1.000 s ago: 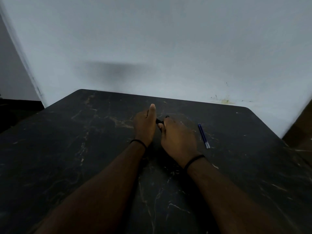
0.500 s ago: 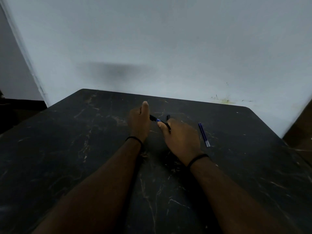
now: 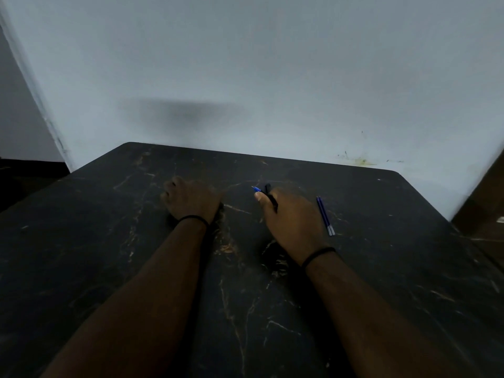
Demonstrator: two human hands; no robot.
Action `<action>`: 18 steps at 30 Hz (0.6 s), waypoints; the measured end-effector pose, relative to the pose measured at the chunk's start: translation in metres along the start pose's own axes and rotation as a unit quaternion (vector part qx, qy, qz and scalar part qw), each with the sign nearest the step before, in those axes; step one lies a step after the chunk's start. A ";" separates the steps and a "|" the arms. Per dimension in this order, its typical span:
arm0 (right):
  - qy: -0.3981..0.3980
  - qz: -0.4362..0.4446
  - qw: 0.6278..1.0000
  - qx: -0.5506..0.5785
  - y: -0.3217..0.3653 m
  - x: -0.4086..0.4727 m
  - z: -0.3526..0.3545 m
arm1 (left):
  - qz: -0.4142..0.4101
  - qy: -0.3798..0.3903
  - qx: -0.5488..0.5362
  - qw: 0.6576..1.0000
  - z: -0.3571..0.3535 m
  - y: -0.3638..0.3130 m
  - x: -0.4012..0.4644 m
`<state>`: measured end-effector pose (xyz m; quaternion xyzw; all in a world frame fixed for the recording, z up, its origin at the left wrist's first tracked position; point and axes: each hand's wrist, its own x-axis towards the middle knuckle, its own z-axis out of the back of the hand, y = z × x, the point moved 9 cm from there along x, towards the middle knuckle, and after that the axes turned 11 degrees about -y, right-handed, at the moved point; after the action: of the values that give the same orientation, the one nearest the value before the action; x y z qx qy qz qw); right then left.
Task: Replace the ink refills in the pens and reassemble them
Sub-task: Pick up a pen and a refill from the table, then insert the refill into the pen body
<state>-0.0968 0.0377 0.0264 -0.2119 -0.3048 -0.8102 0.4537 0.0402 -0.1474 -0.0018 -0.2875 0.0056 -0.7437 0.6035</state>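
Since half a second ago the two hands have pulled apart: then they met over the middle of the table, joined by the pen; now the left hand [image 3: 191, 199] sits well to the left and the right hand [image 3: 291, 216] has drifted a little to the right, taking the pen [image 3: 268, 196] with it.

The right hand grips the pen, its thumb lying along the dark barrel and the other fingers curled round it. A short blue tip juts out past the thumb toward the upper left, and a black end of the pen rises just beside it. How much of the barrel is inside the fist cannot be told.

The left hand rests knuckles up on the table [image 3: 381, 282], its fingers curled under. Whether it holds a pen part is hidden by the hand itself and by motion blur, so its state cannot be told.

Two refills [image 3: 325, 215] lie side by side on the table just right of the right hand, touching each other, blue along their length with pale ends toward the person. They lie apart from the hand.

Each wrist wears a thin black band [image 3: 317, 255]. The table is dark with pale veining and stands against a plain wall [image 3: 245, 64], which bears a yellowish stain at the right.
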 end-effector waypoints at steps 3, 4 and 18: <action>-0.002 -0.004 1.000 0.017 -0.001 0.000 0.002 | 0.016 -0.042 0.003 0.999 0.006 0.001 -0.002; -0.006 -0.008 1.000 0.025 -0.001 0.001 0.004 | 0.010 -0.074 -0.019 0.997 0.013 -0.002 -0.002; 0.053 -0.228 0.892 0.387 -0.018 -0.002 -0.010 | -0.008 0.323 -0.686 0.652 0.000 -0.091 -0.051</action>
<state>-0.1118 0.0391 0.0129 0.0994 -0.6093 -0.7194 0.3183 -0.0355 -0.0770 0.0088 -0.3614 0.7065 -0.5788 0.1878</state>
